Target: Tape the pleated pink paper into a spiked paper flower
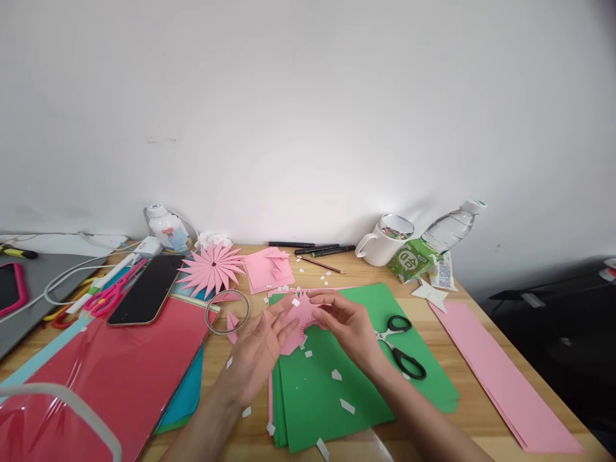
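A piece of pink paper (290, 343) with a toothed, curved edge stands over a stack of green paper (332, 410). My right hand (349, 324) pinches it at the right between thumb and fingers. Palm up, my left hand (257, 359) reaches to its left side with fingers stretched out, and a small white scrap (295, 302) shows at the fingertips. Left of that hand is a thin ring (206, 316), perhaps a tape roll, near a folded pink piece (231, 326). Black-handled scissors (394, 338) lie on the green stack, right of my right hand.
A pink folded-paper star (214, 266), pink squares (260, 273) and pens (291, 244) lie at the back. Leftward are a phone (147, 292), pink scissors (108, 296) and red sheets (120, 366). Rightward stand a mug (380, 247), a green box (409, 260), a bottle (447, 228) and pink strips (500, 372).
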Demonstrator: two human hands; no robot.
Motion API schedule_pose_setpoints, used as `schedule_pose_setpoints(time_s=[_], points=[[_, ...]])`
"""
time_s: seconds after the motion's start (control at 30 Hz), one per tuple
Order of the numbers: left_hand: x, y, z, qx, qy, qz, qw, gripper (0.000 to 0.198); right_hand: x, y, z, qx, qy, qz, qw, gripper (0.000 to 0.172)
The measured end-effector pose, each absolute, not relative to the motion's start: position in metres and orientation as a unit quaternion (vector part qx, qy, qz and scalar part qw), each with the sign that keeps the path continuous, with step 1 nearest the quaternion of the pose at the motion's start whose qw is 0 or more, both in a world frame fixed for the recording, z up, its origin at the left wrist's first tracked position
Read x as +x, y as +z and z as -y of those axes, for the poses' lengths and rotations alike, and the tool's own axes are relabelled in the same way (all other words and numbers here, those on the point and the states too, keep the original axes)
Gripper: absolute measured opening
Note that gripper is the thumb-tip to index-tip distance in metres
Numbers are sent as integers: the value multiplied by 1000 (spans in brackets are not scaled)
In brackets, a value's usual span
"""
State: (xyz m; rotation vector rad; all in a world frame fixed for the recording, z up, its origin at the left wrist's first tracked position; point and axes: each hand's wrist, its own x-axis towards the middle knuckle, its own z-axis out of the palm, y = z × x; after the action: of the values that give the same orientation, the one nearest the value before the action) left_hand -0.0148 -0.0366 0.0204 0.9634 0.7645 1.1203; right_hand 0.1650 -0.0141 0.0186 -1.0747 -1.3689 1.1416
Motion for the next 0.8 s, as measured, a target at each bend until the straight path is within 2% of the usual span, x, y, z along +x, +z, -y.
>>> schedule_pose_setpoints(time_s=[0.17,0.37,0.47,0.57,0.67,0.8], points=[[-10,26,41,408,479,-300,717,60,148,29,20,-411,583,487,503,21],[-8,25,46,492,462,-340,654,60,151,36,27,-438,567,511,474,29],[-11,22,44,564,447,-435,541,60,160,42,28,-474,520,534,468,34],[-12,14,40,656,421,-514,358,67,175,38,28,-511,492,514,483,34],[-5,3,35,764,340,-503,217,59,192,21,30,-559,478,451,506,34],[15,-5,29,845,233,-469,107,51,201,-6,38,-598,496,329,536,50]])
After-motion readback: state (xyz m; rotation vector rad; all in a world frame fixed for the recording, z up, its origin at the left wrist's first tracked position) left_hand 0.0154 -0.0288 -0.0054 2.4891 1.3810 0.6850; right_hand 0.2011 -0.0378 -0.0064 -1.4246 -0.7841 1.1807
